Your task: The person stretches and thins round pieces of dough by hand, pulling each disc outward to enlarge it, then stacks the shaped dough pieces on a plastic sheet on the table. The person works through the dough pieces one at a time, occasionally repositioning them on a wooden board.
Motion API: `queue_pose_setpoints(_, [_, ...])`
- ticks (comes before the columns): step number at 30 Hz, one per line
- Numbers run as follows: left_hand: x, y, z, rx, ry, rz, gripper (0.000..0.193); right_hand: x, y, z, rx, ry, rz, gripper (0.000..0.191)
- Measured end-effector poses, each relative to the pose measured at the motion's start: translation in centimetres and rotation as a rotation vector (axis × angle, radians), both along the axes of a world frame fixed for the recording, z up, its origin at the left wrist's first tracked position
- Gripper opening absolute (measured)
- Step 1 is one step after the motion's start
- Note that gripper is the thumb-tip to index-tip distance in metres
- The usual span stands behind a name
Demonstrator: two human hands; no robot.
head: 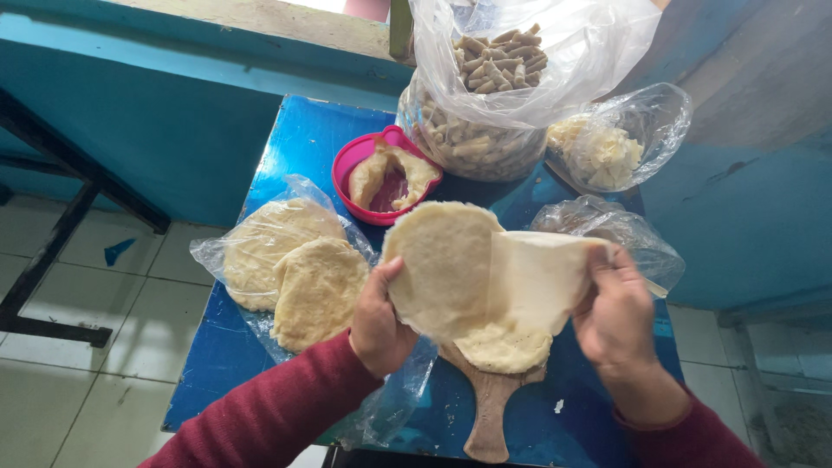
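The left hand [379, 319] held a flat dough round [446, 264] above the wooden board [490, 407]; the right hand [617, 314] pinched its plastic sheet [542, 277], seemingly half peeled. Two rounds [295, 273] already lay left on the bench [295, 147].

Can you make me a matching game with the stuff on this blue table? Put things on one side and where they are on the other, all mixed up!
Things:
1. Round dough sheet
2. Pink bowl
3. Wooden paddle board
4. Bag of little stick pieces

Places:
A. At the far end of the table
B. Held up in the left hand, with the right hand peeling a thin sheet off it
C. Lying under the held dough
D. In front of the stick bag, with dough inside

Pairs: 1-B, 2-D, 3-C, 4-A
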State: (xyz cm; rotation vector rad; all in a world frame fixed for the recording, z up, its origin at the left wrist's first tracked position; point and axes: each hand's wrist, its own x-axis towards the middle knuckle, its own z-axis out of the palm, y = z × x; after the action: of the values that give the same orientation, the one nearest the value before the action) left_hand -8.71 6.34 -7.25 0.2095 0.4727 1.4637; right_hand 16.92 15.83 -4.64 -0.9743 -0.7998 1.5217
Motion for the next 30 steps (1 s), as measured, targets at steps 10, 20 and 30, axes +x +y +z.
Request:
queue_pose_setpoints(10, [-3.4, 1.7, 0.4, -0.063, -0.049, 0.257, 0.055, -0.3, -0.1, 5.4, 0.618, -0.738, -0.218, 0.025])
queue_pose_setpoints(20, [-5.6, 3.2, 0.6, -0.037, 0.145, 0.081, 0.050, -0.9, 2.7, 8.5, 0.904, -0.979, -0.146, 0.029])
queue_pose_setpoints(30, [-5.5, 3.2, -1.3, 0.242, 0.860, 0.281, 0.040, 0.5, 5.4, 6.7, 0.279, -0.870, 0.388, 0.030])
